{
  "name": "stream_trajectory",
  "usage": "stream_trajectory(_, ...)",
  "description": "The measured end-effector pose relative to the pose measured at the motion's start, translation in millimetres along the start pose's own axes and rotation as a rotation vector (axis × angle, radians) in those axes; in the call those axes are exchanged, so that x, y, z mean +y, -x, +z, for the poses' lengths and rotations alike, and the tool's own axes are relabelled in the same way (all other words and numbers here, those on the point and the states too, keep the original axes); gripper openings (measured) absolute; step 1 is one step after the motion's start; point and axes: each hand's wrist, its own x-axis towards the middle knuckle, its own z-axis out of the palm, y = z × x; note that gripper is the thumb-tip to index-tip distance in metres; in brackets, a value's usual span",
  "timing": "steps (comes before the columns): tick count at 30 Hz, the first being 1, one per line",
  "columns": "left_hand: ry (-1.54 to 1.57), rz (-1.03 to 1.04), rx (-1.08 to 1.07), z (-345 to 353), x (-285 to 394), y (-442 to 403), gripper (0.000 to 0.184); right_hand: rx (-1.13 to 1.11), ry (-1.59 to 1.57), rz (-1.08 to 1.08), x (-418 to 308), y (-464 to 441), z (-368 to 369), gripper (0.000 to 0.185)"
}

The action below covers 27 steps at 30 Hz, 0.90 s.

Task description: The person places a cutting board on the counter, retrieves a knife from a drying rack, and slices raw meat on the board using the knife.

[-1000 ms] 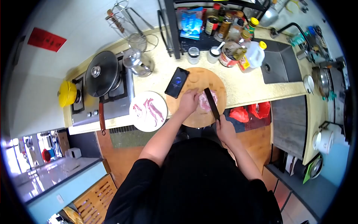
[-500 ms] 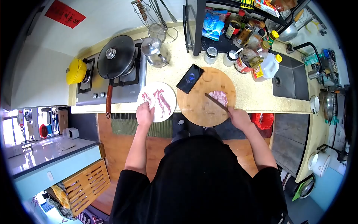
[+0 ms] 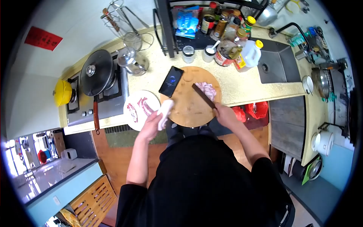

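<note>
My left hand grips a pale strip of raw meat, lifted between the white plate and the round wooden cutting board. A couple of reddish meat strips lie on the plate. In my right hand is the handle of a dark-bladed knife, its blade slanting over the board beside a small pile of cut meat. A black phone rests at the board's left edge.
Left of the plate is a gas stove with a lidded black wok and a yellow pot. A metal kettle stands behind the plate. Jars, bottles and a white jug line the back, with the sink to the right.
My left hand has picked a meat strip off the plate and carried it right, toward the board. My right hand keeps the knife beside the cut meat. The whole view has shifted and tilted.
</note>
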Motion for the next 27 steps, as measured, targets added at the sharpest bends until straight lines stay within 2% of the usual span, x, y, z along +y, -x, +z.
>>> stream_trajectory(1,0.051,-0.057,-0.098,16.6,-7.5,-13.2,0.033,0.021,-0.034,0.033,-5.9,7.7,4.9,0.017)
stream_trajectory(2,0.159,-0.115,-0.105,43.8,-8.3,-22.9,0.032,0.009,-0.018,0.087,-11.7,14.0,8.7,0.018)
stream_trajectory(5,0.271,-0.320,-0.277,55.5,-54.9,-88.3,0.025,0.023,-0.058,0.182,-30.5,28.9,12.9,0.017)
stream_trajectory(8,-0.551,-0.103,0.097,88.3,-65.1,-97.9,0.029,0.021,-0.048,0.226,-37.4,37.7,21.9,0.014)
stream_trajectory(11,-0.785,0.312,0.126,64.5,-92.9,-111.4,0.036,-0.002,-0.051,0.212,-42.0,40.2,27.5,0.014)
stream_trajectory(12,-0.933,0.217,0.093,67.0,-75.2,-102.1,0.033,-0.004,-0.054,0.196,-41.9,39.4,29.9,0.014)
stream_trajectory(15,-1.225,0.467,0.057,57.6,-66.7,-94.6,0.036,-0.011,-0.036,0.167,-34.7,34.2,39.9,0.015)
stream_trajectory(18,-1.441,0.609,0.201,58.1,-60.5,-83.9,0.039,-0.020,0.005,0.195,-27.3,29.9,42.6,0.015)
stream_trajectory(21,-1.602,0.761,0.208,61.9,-48.8,-76.3,0.040,0.008,-0.011,0.227,-29.6,32.7,38.9,0.013)
stream_trajectory(24,-1.435,0.969,0.123,78.0,-41.2,-76.7,0.034,0.024,-0.059,0.231,-33.8,38.6,34.8,0.012)
stream_trajectory(27,-1.392,1.002,0.025,81.1,-57.1,-98.5,0.032,0.017,-0.073,0.231,-39.6,47.2,41.2,0.012)
